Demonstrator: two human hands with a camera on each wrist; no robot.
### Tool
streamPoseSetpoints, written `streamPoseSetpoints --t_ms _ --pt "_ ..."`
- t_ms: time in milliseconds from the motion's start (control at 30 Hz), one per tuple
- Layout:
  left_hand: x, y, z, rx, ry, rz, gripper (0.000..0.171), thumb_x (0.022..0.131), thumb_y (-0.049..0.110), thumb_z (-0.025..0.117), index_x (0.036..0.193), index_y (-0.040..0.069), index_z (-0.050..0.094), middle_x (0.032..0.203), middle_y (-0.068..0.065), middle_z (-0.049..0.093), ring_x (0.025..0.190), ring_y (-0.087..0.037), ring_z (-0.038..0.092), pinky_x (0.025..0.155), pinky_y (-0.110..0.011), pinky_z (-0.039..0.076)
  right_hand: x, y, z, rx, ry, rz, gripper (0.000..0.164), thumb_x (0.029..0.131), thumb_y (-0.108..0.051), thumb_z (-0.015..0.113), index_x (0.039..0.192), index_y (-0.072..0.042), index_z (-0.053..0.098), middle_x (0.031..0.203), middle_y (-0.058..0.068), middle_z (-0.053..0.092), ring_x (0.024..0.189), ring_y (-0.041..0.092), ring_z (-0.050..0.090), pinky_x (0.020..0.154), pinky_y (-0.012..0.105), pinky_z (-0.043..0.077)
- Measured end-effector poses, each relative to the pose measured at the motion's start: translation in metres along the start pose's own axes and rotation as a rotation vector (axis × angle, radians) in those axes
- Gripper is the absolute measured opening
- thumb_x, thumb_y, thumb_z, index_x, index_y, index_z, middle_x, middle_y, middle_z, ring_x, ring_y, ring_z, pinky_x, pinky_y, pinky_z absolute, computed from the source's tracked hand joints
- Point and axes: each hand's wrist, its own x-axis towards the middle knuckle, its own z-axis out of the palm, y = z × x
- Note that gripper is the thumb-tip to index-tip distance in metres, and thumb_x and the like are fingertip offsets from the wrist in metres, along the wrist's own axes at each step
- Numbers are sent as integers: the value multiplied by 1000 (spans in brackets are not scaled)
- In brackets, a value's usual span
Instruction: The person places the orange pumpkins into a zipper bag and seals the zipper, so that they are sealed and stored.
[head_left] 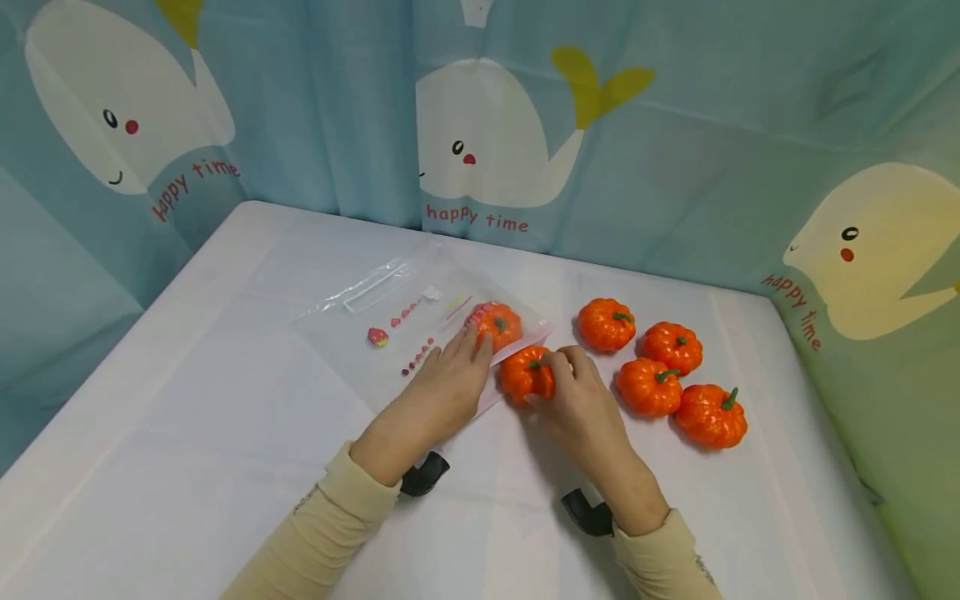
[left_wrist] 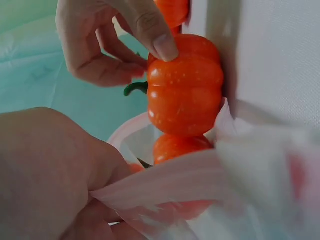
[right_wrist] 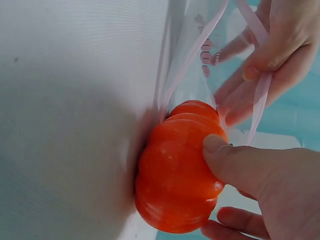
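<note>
A clear zip bag (head_left: 352,350) with a pink edge and strawberry prints lies flat on the table. Its pink opening is lifted by my left hand (head_left: 448,379), which pinches the edge between thumb and fingers. Inside the bag, just past the opening, sits one small orange toy pumpkin (head_left: 504,327). My right hand (head_left: 581,400) grips a second pumpkin (head_left: 525,375) right at the bag's mouth. In the left wrist view this gripped pumpkin (left_wrist: 185,95) lies on its side, green stem toward the fingers, against the one inside. The right wrist view shows my thumb pressed on its top.
Several more orange pumpkins (head_left: 652,387) stand grouped on the white table (head_left: 187,417) to the right of my right hand. A blue-green curtain (head_left: 675,183) with whale prints hangs behind and at both sides of the table. Black straps or mounts (head_left: 425,475) show at the wrists.
</note>
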Motion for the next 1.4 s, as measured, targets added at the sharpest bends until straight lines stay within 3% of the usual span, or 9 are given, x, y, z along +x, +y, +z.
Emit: streamPoseSetpoints --t_ms 167,300,467,633,867,1000,1167,1400 --pt "0 -4 0 -11 52 46 51 103 8 46 151 -3 33 159 -23 29 149 -37 29 114 -55 37 -2 2 0 -5 7 -43 45 70 -8 90 103 -5 60 103 13 57 88 27 59 70 36 58" --pt "0 -8 -3 -22 107 84 50 102 7 49 149 -4 37 157 -22 35 147 -35 33 115 -49 36 -1 1 -2 1 -18 -77 41 72 -8 88 106 -4 65 107 12 58 100 29 60 78 38 59" --pt "-2 -11 -4 -42 122 105 51 101 7 51 149 -4 37 157 -21 35 148 -32 32 118 -44 33 -1 -2 -3 18 -76 -134 43 75 -3 84 115 -2 68 119 15 59 116 32 58 93 40 56" --pt "-3 -12 -5 -44 134 149 51 101 6 51 149 -6 37 157 -20 36 149 -31 30 118 -42 32 -2 -4 -3 35 -105 -198 51 77 -2 82 125 1 65 129 16 57 123 32 55 98 40 54" --pt "-4 -12 -8 -51 154 190 51 99 4 53 147 -7 39 156 -20 39 149 -32 32 118 -42 32 0 -4 -3 28 -126 -188 59 82 -6 79 136 2 57 140 16 52 132 32 49 105 42 49" --pt "-5 -15 -8 -72 150 178 51 101 5 51 149 -6 37 157 -19 37 149 -30 32 118 -43 32 -1 -6 -5 11 -144 -187 57 83 -10 79 135 1 57 139 17 54 133 35 49 106 45 47" --pt "-5 -18 -9 -81 159 179 49 102 5 49 148 -6 38 157 -19 37 149 -31 32 118 -43 32 -4 -13 -19 -4 -179 -177 47 82 -13 80 125 -3 64 130 14 58 125 30 55 98 41 54" --pt "-6 -18 -14 -92 157 210 49 102 4 49 148 -6 37 156 -19 38 148 -30 34 118 -41 32 -5 -21 -18 -1 -199 -243 44 82 -14 80 123 -6 66 127 13 58 120 29 58 97 39 54"
